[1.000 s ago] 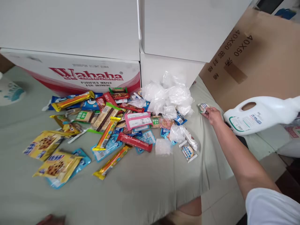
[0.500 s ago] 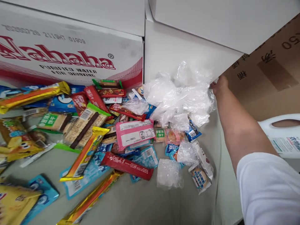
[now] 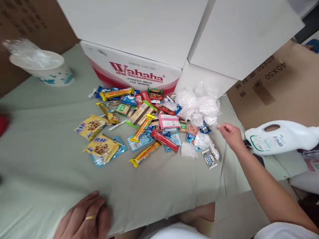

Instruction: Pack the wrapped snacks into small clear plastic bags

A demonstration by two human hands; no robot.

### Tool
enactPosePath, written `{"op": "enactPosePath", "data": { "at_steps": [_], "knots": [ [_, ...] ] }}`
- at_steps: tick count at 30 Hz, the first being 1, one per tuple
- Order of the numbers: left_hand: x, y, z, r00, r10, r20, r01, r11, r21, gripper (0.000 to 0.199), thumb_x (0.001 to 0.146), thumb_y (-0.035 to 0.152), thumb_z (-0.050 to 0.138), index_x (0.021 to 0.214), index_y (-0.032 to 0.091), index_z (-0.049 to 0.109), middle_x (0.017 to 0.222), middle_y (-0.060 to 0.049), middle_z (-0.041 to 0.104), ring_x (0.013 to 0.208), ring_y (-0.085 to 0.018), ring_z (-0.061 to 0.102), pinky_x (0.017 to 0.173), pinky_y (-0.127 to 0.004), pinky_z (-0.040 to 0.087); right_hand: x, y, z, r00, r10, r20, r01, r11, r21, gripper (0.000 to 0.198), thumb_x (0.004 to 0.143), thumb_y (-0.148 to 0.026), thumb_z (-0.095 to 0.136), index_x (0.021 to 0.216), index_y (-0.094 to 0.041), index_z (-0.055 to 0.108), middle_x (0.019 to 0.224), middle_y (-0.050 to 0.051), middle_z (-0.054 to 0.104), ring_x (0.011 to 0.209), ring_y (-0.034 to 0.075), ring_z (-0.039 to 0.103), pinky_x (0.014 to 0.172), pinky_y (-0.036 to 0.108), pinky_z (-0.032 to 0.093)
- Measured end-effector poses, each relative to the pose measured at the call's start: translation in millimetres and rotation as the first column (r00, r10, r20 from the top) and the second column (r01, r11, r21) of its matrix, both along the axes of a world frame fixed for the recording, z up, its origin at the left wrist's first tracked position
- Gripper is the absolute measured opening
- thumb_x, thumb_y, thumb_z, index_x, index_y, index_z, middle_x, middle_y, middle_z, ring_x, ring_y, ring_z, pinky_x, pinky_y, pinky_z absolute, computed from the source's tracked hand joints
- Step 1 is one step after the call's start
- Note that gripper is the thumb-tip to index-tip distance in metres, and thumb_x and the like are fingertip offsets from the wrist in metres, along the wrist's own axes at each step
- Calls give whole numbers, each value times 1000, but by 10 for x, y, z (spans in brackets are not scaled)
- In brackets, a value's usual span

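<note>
Right hand (image 3: pixel 231 135) is hovering just right of the crumpled clear plastic bags (image 3: pixel 196 104); fingers are pinching together at the tips, can't tell if anything is between them. Left hand (image 3: pixel 83 219) is resting on the grey-green cloth (image 3: pixel 45 146), gold ring (image 3: pixel 91 217) on, fingers curling loosely, can't tell if gripping. Colourful plastic-wrapped snacks (image 3: pixel 169 122) are lying in a loose pile left of the right hand, before a white-and-red cardboard carton (image 3: pixel 129 74). White plastic handled jug (image 3: pixel 276 141) is sitting right of that hand; white paper cup (image 3: pixel 50 74) with blue-green print is standing upper left, holding clear plastic.
</note>
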State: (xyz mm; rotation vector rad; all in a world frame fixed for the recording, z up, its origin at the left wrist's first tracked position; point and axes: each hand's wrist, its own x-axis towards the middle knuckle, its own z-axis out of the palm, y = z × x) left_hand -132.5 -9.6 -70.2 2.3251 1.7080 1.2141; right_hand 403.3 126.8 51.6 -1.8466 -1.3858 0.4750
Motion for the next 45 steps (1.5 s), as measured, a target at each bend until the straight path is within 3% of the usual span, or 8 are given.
{"op": "enactPosePath", "data": {
  "at_steps": [3, 10, 14, 21, 24, 26, 31, 45],
  "knots": [
    [78, 54, 114, 988, 16, -156, 4, 992, 125, 10, 86, 14, 67, 93, 21, 65, 96, -9, 74, 87, -26, 71, 80, -39, 53, -493, -153, 93, 932, 174, 318, -204, 977, 66, 27, 95, -46, 63, 89, -23, 75, 81, 3, 69, 71, 18, 61, 68, 31, 48],
    [107, 32, 180, 994, -11, -107, 27, 988, 150, 14, 85, 11, 63, 90, 23, 62, 89, -4, 73, 90, -25, 72, 82, -36, 54, -978, 633, 127, 709, 26, 704, -220, 958, 186, 49, 93, -22, 52, 140, -21, 62, 147, 16, 53, 110, 27, 65, 88, 39, 55],
    [37, -3, 257, 986, -147, 81, 144, 989, 42, 18, 87, 7, 58, 87, 24, 63, 89, -2, 72, 89, -20, 72, 80, -30, 54, -965, 976, 245, 668, 50, 743, -143, 988, 61, 35, 92, -19, 50, 120, -21, 71, 129, 13, 67, 107, 28, 65, 84, 36, 53],
    [222, 417, 642, 793, -145, 591, 380, 877, -294, 16, 94, 25, 56, 86, 22, 69, 90, -3, 70, 82, -17, 68, 73, -28, 56, -1034, 602, 497, 994, -52, -100, 78, 955, 286, 32, 83, -51, 74, 82, -22, 60, 67, -1, 60, 55, 13, 49, 56, 27, 42],
    [600, 774, 730, 528, -104, 843, 625, 719, -303, 22, 96, 39, 58, 98, 20, 68, 95, -7, 70, 87, -19, 68, 66, -28, 57, -1417, 298, 275, 804, 92, -587, -48, 995, 90, 45, 69, -52, 87, 79, -24, 53, 63, -5, 55, 48, 8, 36, 46, 22, 29],
    [842, 957, 712, 466, -104, 879, 635, 731, -250, 23, 93, 43, 63, 94, 20, 67, 88, -4, 65, 77, -16, 63, 60, -25, 52, -1759, 87, 24, 660, 149, -737, -185, 982, 33, 45, 64, -46, 91, 84, -24, 57, 69, -4, 61, 52, 8, 43, 47, 21, 33],
    [1056, 1069, 508, 563, -109, 819, 455, 868, -198, 30, 88, 42, 71, 108, 21, 66, 106, -6, 62, 83, -14, 59, 66, -25, 50, -2499, -321, -525, 538, 127, -833, -236, 972, -4, 40, 67, -42, 89, 92, -25, 63, 73, -4, 65, 57, 10, 47, 52, 25, 37],
    [947, 1126, 369, 470, 21, 883, 510, 809, -291, 37, 85, 53, 73, 97, 21, 59, 89, -1, 62, 79, -14, 57, 72, -27, 47, -2550, -426, -700, 352, 186, -917, -236, 966, 105, 40, 69, -33, 89, 101, -29, 66, 74, -6, 57, 58, 9, 45, 54, 24, 36]
  ]
}}
